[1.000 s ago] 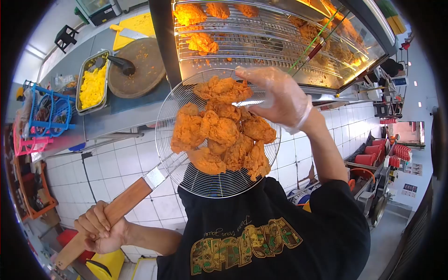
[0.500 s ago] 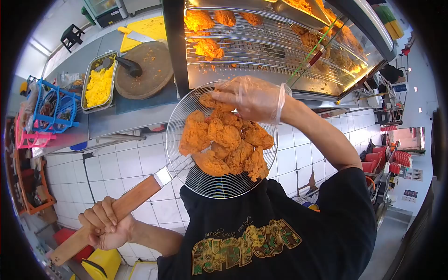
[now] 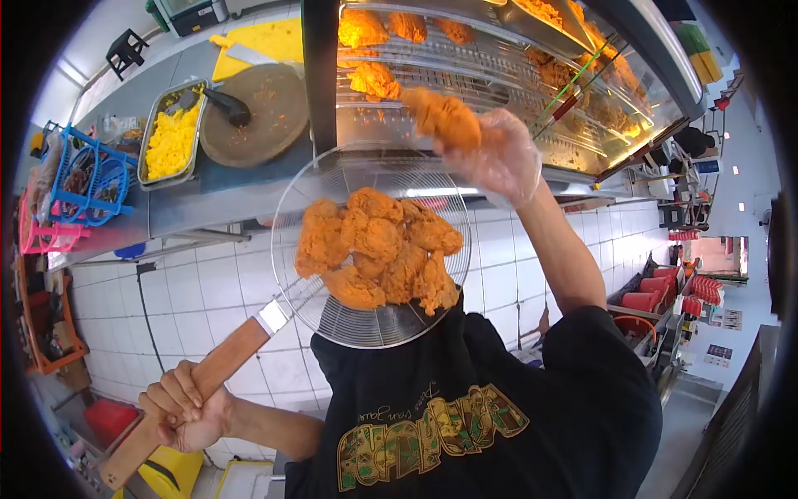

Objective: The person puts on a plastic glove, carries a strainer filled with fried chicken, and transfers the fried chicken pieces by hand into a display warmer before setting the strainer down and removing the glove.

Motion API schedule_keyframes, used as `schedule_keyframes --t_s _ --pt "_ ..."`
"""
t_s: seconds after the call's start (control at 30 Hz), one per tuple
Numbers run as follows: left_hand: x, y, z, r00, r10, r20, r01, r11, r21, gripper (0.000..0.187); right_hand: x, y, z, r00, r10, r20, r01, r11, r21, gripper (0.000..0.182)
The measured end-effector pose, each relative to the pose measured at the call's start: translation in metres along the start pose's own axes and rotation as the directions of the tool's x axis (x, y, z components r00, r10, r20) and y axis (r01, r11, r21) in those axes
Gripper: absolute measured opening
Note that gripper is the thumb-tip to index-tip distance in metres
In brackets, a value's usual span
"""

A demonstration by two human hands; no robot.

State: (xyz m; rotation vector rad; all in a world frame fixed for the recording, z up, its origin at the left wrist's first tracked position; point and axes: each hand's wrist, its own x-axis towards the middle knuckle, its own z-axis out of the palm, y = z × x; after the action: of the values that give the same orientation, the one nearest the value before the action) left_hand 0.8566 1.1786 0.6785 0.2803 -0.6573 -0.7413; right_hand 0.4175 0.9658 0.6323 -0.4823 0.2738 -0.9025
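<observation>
My left hand (image 3: 187, 407) is wrapped round the wooden handle (image 3: 229, 353) of a round wire strainer (image 3: 366, 331). Several pieces of fried chicken (image 3: 378, 241) lie heaped in the strainer. In a clear plastic glove, my right hand (image 3: 495, 158) grips one piece of fried chicken (image 3: 445, 118) above the strainer's far edge, in front of the lit display case (image 3: 490, 79). That piece and the fingers are slightly blurred. More chicken (image 3: 374, 81) sits on the case's wire racks.
On the counter (image 3: 179, 212) to the left are a metal tray of yellow food (image 3: 172, 143), a round board (image 3: 270, 137) with a black pestle (image 3: 229, 106), a yellow cutting board (image 3: 266, 41) with a blade, and blue baskets (image 3: 96, 179). Red containers (image 3: 652, 291) stand at right.
My right hand has lifted a chicken piece out of the strainer and moved it up and right, toward the case. The strainer has shifted slightly left.
</observation>
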Motion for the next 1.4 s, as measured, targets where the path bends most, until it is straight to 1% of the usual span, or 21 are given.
schedule_keyframes --t_s 0.07,0.1,0.13,0.17,0.23,0.33,0.37,0.47,0.6,0.67,0.73,0.93,1.03,1.13,1.17,1.2,1.23,1.27,1.3,1.37,1.4 --pt "0.0 0.004 -0.004 1.0 -0.006 0.01 0.006 1.0 0.016 0.034 0.006 0.0 -0.02 0.986 -0.164 -0.029 0.162 0.985 -0.061 0.058" --pt "0.001 0.004 -0.007 1.0 -0.002 0.017 0.001 1.0 0.031 0.034 0.016 -0.003 -0.039 0.952 -0.256 -0.168 0.211 0.946 -0.246 0.056" --pt "0.003 0.005 -0.007 1.0 -0.001 0.024 -0.001 0.999 0.048 0.034 0.025 -0.005 -0.061 0.889 -0.358 -0.286 0.216 0.878 -0.427 0.054" --pt "0.004 0.006 -0.007 1.0 0.004 0.031 -0.006 0.998 0.064 0.035 0.034 -0.008 -0.079 0.855 -0.421 -0.303 0.207 0.812 -0.545 0.056" --pt "0.0 0.007 -0.004 1.0 0.005 0.019 -0.007 0.997 0.074 0.034 0.051 -0.014 -0.103 0.793 -0.537 -0.286 0.155 0.633 -0.758 0.06" --pt "-0.004 0.01 -0.005 1.0 0.029 -0.006 -0.028 0.996 0.079 0.034 0.073 -0.014 -0.111 0.725 -0.622 -0.294 0.102 0.52 -0.848 0.066" --pt "-0.005 0.01 -0.005 0.999 0.033 -0.013 -0.031 0.996 0.079 0.034 0.081 -0.014 -0.111 0.696 -0.677 -0.238 -0.008 0.324 -0.946 0.062" --pt "-0.006 0.009 -0.007 0.999 0.037 -0.024 -0.035 0.995 0.092 0.034 0.121 -0.019 -0.1 0.741 -0.658 -0.138 0.091 0.301 -0.949 0.044" --pt "-0.006 0.005 -0.003 0.999 0.04 -0.025 -0.037 0.994 0.107 0.035 0.162 -0.018 -0.091 0.763 -0.643 -0.069 -0.015 0.089 -0.996 0.046" --pt "-0.005 0.004 0.001 0.999 0.037 -0.02 -0.034 0.991 0.126 0.035 0.178 -0.02 -0.093 0.774 -0.631 -0.046 -0.076 -0.022 -0.997 0.047" --pt "0.003 0.006 0.001 1.0 -0.009 -0.03 0.013 0.994 0.109 0.032 0.194 -0.022 -0.098 0.781 -0.624 -0.03 -0.135 -0.122 -0.983 0.048" --pt "0.007 0.004 0.007 0.999 -0.04 -0.029 0.044 0.992 0.122 0.031 0.203 -0.024 -0.1 0.81 -0.586 -0.003 -0.232 -0.315 -0.92 0.051" --pt "0.009 0.003 0.005 0.999 -0.042 -0.035 0.045 0.993 0.109 0.031 0.185 -0.021 -0.096 0.82 -0.572 -0.012 -0.27 -0.368 -0.89 0.053" --pt "0.01 -0.002 0.003 1.0 -0.014 -0.027 0.017 0.995 0.094 0.034 0.128 -0.015 -0.084 0.833 -0.553 0.005 -0.307 -0.47 -0.828 0.055" --pt "0.012 -0.006 0.003 1.0 0.0 -0.023 0.002 0.996 0.094 0.035 0.102 -0.014 -0.08 0.86 -0.501 0.094 -0.271 -0.606 -0.748 0.055" --pt "0.012 -0.008 0.002 1.0 -0.003 -0.026 0.005 0.996 0.085 0.035 0.068 -0.02 -0.088 0.903 -0.309 0.3 -0.131 -0.861 -0.491 0.054" --pt "0.012 -0.009 0.002 1.0 -0.001 -0.027 0.003 0.997 0.077 0.035 0.044 -0.019 -0.092 0.9 -0.054 0.432 0.015 -0.988 -0.155 0.053" --pt "0.013 -0.01 0.001 1.0 -0.002 -0.028 0.003 0.998 0.07 0.035 0.028 -0.009 -0.054 0.901 -0.334 0.278 -0.071 -0.744 -0.664 0.057" --pt "0.014 -0.011 0.002 1.0 -0.001 -0.028 0.003 0.998 0.069 0.035 0.008 -0.002 -0.013 0.877 -0.481 -0.009 -0.15 -0.257 -0.955 0.062" --pt "0.018 -0.014 0.003 1.0 -0.008 -0.022 0.01 0.998 0.061 0.035 -0.026 0.002 0.003 0.901 -0.431 -0.045 -0.097 -0.099 -0.99 0.065" --pt "0.018 -0.014 0.003 1.0 -0.005 -0.02 0.007 0.998 0.061 0.035 -0.039 0.006 0.012 0.92 -0.392 -0.006 -0.06 -0.125 -0.99 0.068"
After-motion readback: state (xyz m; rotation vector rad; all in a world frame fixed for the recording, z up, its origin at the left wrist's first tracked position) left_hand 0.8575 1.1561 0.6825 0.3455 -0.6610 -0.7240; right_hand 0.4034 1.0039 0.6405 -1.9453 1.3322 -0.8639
